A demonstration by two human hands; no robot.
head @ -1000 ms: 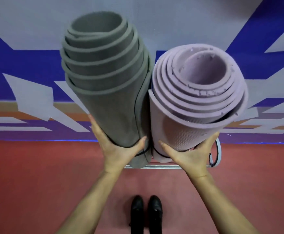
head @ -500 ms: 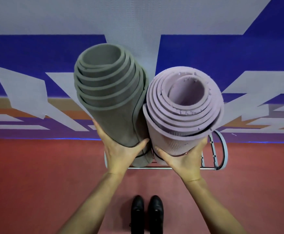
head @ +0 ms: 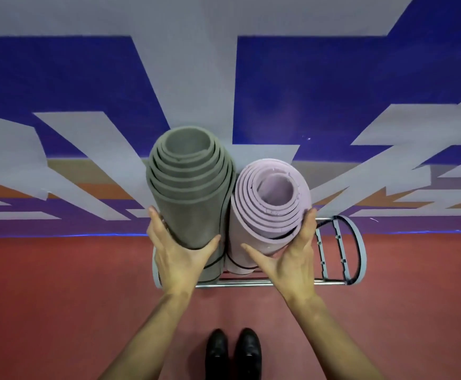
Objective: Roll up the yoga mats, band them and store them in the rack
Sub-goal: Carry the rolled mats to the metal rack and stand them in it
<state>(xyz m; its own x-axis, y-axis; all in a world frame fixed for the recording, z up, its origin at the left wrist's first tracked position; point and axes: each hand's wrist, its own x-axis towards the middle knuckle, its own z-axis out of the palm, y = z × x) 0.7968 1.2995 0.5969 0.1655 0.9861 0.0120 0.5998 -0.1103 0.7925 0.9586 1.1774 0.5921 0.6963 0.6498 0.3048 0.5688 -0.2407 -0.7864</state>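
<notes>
Grey mat (head: 193, 193) and lilac mat (head: 267, 215) stand upright, touching, in the rack (head: 358, 250). My left grip (head: 180, 259) and right grip (head: 289, 259) each wrap one. Released unseated, either could topple.

- A rolled grey mat (head: 193, 209) stands on end just above the frame's centre, its spiral end facing the camera.
- A rolled lilac mat (head: 254, 223) stands touching it at its 3 o'clock, its top lower.
- The left hand (head: 180, 259) grips the grey mat, thumb across the front; the right hand (head: 289, 259) grips the lilac mat the same way.
- A thin black band (head: 214, 263) rings each roll low down.
- Both rolls sit in a metal rack (head: 362, 250) on the red floor (head: 59, 297).
- Black shoes (head: 232, 352) show at 6 o'clock.
</notes>
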